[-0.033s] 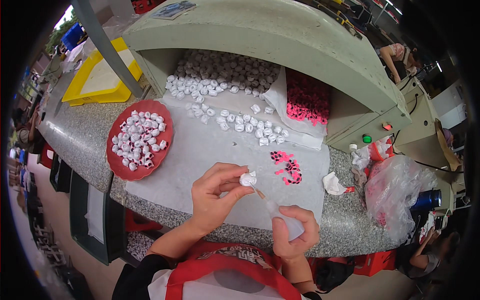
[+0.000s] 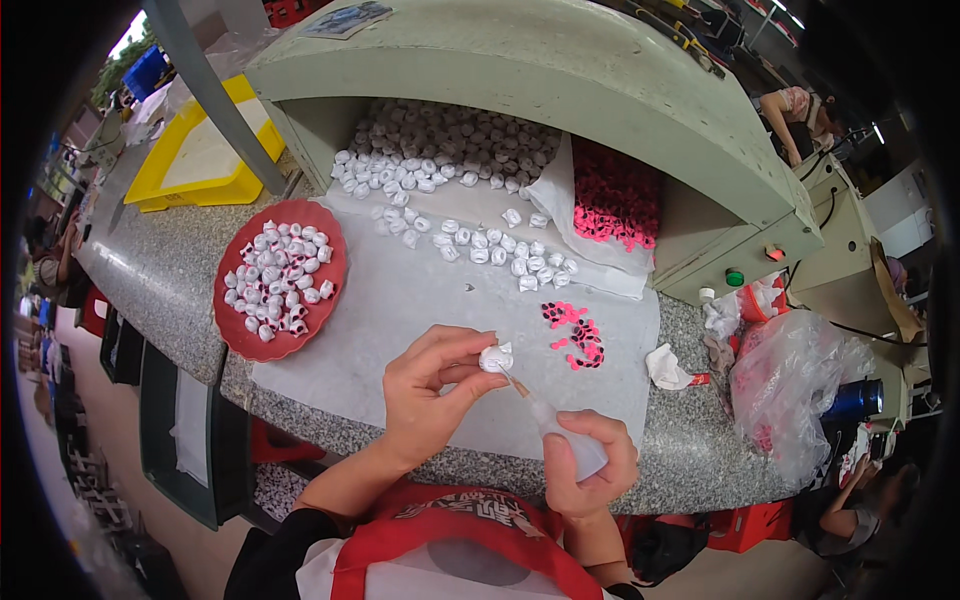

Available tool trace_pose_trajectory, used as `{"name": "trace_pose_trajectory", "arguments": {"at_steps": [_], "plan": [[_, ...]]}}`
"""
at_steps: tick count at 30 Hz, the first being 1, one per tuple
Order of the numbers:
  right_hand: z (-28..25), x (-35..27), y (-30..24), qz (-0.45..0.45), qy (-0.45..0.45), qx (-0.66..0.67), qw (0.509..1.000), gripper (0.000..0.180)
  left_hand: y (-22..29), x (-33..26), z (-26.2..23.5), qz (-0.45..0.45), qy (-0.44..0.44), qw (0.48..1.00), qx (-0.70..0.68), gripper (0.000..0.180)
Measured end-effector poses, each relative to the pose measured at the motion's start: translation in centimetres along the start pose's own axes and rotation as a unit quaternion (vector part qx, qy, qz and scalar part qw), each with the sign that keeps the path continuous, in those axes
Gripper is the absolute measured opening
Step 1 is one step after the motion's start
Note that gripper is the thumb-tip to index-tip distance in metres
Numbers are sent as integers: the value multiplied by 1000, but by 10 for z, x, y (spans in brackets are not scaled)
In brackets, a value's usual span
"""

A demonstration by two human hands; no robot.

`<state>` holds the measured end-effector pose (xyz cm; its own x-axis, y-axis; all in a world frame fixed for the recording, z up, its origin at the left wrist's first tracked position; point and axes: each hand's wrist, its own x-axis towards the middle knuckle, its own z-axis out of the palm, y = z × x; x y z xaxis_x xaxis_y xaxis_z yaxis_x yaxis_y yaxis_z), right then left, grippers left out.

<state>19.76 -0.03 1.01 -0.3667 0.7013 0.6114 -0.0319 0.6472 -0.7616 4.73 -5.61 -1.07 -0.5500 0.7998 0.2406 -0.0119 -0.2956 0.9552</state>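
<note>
While the left hand (image 2: 425,385) is pinching a small white piece (image 2: 495,357) between thumb and fingertips, closed on it at chest height over the white sheet (image 2: 400,300), the right hand (image 2: 590,470) is gripping a clear squeeze bottle (image 2: 560,430), fingers wrapped shut round its body.

Left of the hands: a yellow tray (image 2: 195,165) is lying at the far left of the speckled grey counter (image 2: 160,270); nearer, a red plate (image 2: 285,275) is holding a heap of like white pieces, some apparently marked pink, though the view is too small to be sure.

Centre: the held piece is sitting just right of the left hand and up-left of the right hand; the bottle's long axis is running diagonally from the right palm up and left, its brownish nozzle (image 2: 515,380) touching or all but touching the piece. The left hand is the nearer to the piece, holding it; the right is reaching it only through the nozzle.

Beyond: loose white pieces (image 2: 480,245) are lying scattered on the sheet, thickening into a pile (image 2: 450,140) under a pale green machine hood (image 2: 540,70).

Right: small pink-and-black stickers (image 2: 575,335) are lying near the nozzle, more pink ones (image 2: 615,195) under the hood, then a crumpled white wad (image 2: 665,370) and a clear plastic bag (image 2: 795,385) at the counter's right end
</note>
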Motion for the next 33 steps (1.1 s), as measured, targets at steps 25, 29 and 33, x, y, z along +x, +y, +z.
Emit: {"name": "trace_pose_trajectory", "arguments": {"at_steps": [25,29,33], "plan": [[-5,11,-7,-39,-44,-25,998,17,9,0,-5,-55,-33,997,-39,31],[-3,13,-7,-48,-38,-26,998,16,9,0,-7,-83,-54,992,-78,31],[-4,13,-10,-53,-41,-23,997,16,8,0,-10,-103,-58,989,-88,32]]}}
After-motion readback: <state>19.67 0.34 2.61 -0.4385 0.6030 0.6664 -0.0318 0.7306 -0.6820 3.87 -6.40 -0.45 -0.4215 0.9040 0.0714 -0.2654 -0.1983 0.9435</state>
